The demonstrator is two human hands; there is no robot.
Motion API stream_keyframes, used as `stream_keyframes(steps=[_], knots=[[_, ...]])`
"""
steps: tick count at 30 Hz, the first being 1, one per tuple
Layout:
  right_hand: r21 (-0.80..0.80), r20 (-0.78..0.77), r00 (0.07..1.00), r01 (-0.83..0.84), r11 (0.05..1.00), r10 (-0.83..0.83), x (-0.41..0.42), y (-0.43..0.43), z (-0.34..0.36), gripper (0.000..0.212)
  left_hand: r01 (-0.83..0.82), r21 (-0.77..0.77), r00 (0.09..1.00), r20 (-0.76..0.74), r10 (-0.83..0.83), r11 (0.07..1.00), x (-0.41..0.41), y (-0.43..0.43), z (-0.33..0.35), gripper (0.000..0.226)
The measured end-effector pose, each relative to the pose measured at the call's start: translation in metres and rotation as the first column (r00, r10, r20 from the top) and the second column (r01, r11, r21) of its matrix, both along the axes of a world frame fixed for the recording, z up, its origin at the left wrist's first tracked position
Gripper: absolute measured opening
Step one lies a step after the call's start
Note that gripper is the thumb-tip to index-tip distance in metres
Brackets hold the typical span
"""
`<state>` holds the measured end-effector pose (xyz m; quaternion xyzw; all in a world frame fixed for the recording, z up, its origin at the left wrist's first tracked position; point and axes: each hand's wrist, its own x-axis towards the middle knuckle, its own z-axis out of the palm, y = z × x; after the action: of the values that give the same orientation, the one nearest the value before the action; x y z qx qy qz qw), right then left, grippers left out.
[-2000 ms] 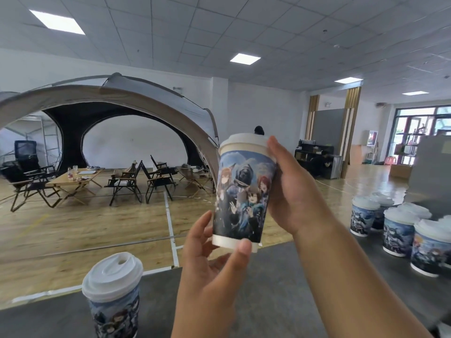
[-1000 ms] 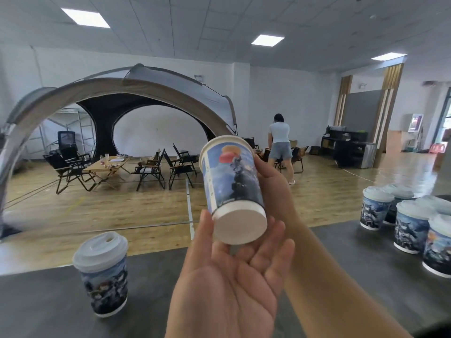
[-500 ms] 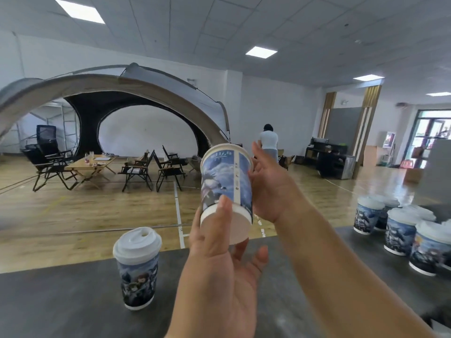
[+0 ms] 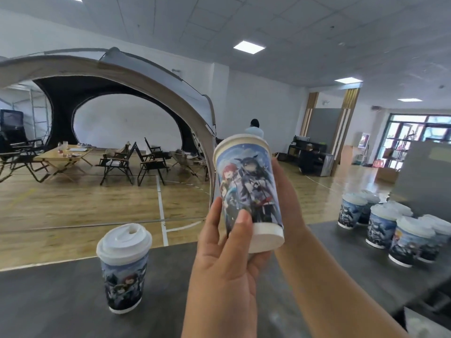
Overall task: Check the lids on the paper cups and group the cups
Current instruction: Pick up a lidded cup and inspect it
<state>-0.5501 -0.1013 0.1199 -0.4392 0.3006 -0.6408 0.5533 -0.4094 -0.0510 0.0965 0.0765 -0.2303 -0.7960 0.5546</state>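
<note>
Tilted paper cup (image 4: 249, 189), blue cartoon-figure print, white base toward camera

The tall paper cup with white rim and base (image 4: 249, 191), at the centre, carries a blue-grey cartoon print: one red-haired figure beside dark-haired ones. At 8 o'clock, the white-lidded paper cup (image 4: 123, 276) shows a darker blue print with a red-brown head. At 3 o'clock, the cluster of white-lidded printed cups (image 4: 382, 228) repeats blue and white, one with a yellow patch. The desk (image 4: 61, 301) is charcoal grey; the wooden floor (image 4: 73, 203) is honey-brown, crossed by white lines.
</note>
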Motion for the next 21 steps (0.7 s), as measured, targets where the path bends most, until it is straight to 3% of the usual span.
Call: stream_keyframes(steps=[2,5,8,11,14,16,18,21], knots=[[-0.039,-0.034,0.998,0.055,0.998,-0.057,-0.019,0.012,0.003,0.085,-0.057,-0.146,0.995,0.069,0.068,0.988,-0.017,-0.003,-0.011,0.07],[-0.136,-0.245,0.967,0.035,0.99,-0.067,-0.063,0.038,-0.013,0.077,-0.078,-0.462,0.947,0.243,0.21,0.883,-0.052,-0.015,-0.04,0.083],[-0.131,-0.462,0.849,0.219,0.967,-0.255,-0.123,0.065,-0.032,0.065,0.119,-0.66,0.837,0.468,0.283,0.741,-0.102,-0.031,-0.075,0.1],[-0.034,-0.562,0.781,0.307,0.951,-0.272,-0.191,0.083,-0.067,0.062,0.326,-0.596,0.72,0.66,0.215,0.734,-0.163,-0.04,-0.108,0.101],[0.045,-0.581,0.767,0.364,0.93,-0.272,-0.258,0.088,-0.114,0.092,0.452,-0.532,0.581,0.785,0.216,0.716,-0.23,-0.045,-0.127,0.092],[0.06,-0.571,0.759,0.421,0.905,-0.315,-0.298,0.087,-0.133,0.099,0.506,-0.497,0.5,0.835,0.23,0.705,-0.276,-0.051,-0.132,0.09],[0.075,-0.576,0.737,0.477,0.876,-0.352,-0.336,0.081,-0.142,0.096,0.518,-0.493,0.449,0.852,0.269,0.699,-0.321,-0.059,-0.138,0.093],[0.067,-0.555,0.732,0.513,0.856,-0.395,-0.389,0.067,-0.146,0.079,0.498,-0.507,0.448,0.845,0.292,0.703,-0.385,-0.078,-0.15,0.094]])
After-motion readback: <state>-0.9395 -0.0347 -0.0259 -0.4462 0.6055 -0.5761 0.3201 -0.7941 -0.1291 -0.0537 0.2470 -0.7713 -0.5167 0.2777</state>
